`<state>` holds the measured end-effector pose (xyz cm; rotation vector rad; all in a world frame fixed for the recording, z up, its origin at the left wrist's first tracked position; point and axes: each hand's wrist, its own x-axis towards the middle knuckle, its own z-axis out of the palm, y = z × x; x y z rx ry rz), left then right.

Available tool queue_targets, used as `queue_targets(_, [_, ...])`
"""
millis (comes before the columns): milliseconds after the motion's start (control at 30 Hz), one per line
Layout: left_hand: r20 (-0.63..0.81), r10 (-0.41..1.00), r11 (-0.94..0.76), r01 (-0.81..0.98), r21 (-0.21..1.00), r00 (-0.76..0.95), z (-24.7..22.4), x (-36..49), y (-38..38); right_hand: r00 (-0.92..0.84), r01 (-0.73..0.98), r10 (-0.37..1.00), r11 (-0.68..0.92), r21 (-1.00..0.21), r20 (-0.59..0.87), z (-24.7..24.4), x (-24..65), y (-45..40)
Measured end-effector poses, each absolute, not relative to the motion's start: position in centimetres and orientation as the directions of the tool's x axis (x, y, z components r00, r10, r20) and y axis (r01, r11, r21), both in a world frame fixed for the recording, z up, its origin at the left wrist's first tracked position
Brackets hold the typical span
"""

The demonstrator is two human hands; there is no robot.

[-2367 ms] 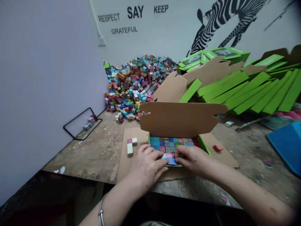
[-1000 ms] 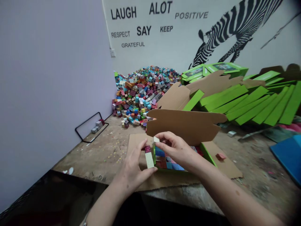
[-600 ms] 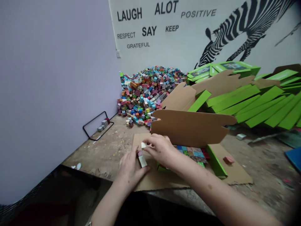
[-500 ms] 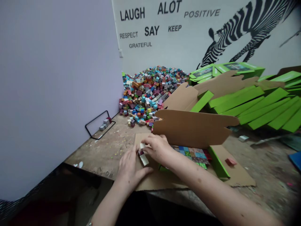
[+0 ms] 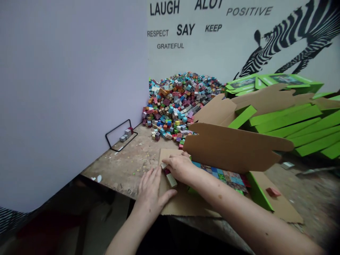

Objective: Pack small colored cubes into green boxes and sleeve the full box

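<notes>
A short row of small cubes lies on the brown cardboard (image 5: 196, 207): pale cubes (image 5: 171, 180) at the near end, a dark red cube (image 5: 167, 171) beyond them, and a white cube (image 5: 164, 165) at the far end. My right hand (image 5: 178, 167) pinches the white cube from the right. Along the row's left side rests my left hand (image 5: 150, 187), its fingers stretched out and its thumb spread. Right of the row is an open box with a green side wall (image 5: 261, 191), partly behind my right forearm. Inside it patterned cubes (image 5: 220, 173) sit packed together.
A big heap of mixed cubes (image 5: 183, 95) rises against the back wall. The box's brown flap (image 5: 233, 143) stands upright. Green boxes (image 5: 287, 118) are stacked at right. A black wire frame (image 5: 121, 135) leans on the left panel, near several cubes. A pink piece (image 5: 273, 192) lies on the cardboard.
The camera view has turned slightly left, so everything sits farther right. My right fingers have shifted a little at the row's far end, baring more of the dark red cube. My left hand stays alongside.
</notes>
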<state>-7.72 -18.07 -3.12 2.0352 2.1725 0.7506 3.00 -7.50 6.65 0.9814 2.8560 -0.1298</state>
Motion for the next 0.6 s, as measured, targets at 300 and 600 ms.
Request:
queue_targets(300, [0.408,0.903,-0.029,0.929,0.37,-0.135,-3.1,-7.2,-18.4,-0.773,0.634,0.628,0.768,-0.086,-0.094,6.0,3.0,-8.7])
queue_targets(600, [0.471,0.867,-0.041,0.92,0.389,-0.161,-3.0,-7.7,-19.3,-0.723,0.69,0.683,0.708,-0.151,-0.099,5.6,2.9,-9.9])
